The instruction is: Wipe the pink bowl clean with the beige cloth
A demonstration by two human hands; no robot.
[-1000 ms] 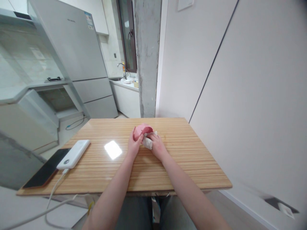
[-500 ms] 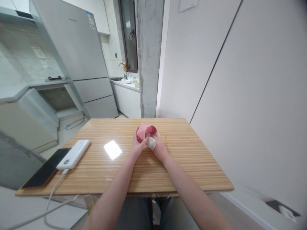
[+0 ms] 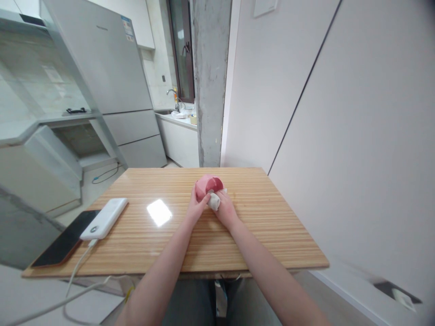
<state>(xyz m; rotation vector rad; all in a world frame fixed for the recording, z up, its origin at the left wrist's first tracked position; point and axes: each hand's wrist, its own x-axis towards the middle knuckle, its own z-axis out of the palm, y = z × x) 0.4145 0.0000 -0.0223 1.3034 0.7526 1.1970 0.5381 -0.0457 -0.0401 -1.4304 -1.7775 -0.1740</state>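
A pink, rounded, hollow piece like a small bowl [image 3: 205, 183] is tilted above the far middle of the wooden table, its darker inside facing right and toward me. My left hand [image 3: 197, 206] grips its left side, thumb in front and fingers around the back. In my right hand [image 3: 226, 210] is a crumpled white tissue [image 3: 214, 202], pressed against the near rim of the pink piece. The right fingertips are partly hidden behind the tissue and the pink rim.
On the table's [image 3: 272, 226] left side lies a white power bank [image 3: 105, 219] with a white cable [image 3: 79, 262] running off the near edge. It partly covers a dark flat tablet-like slab [image 3: 64, 242]. A white wall [image 3: 326, 158] stands at the right.
The pink piece has turned and shifted very slightly right, with the tissue still against it. Both hands stay in nearly the same place.
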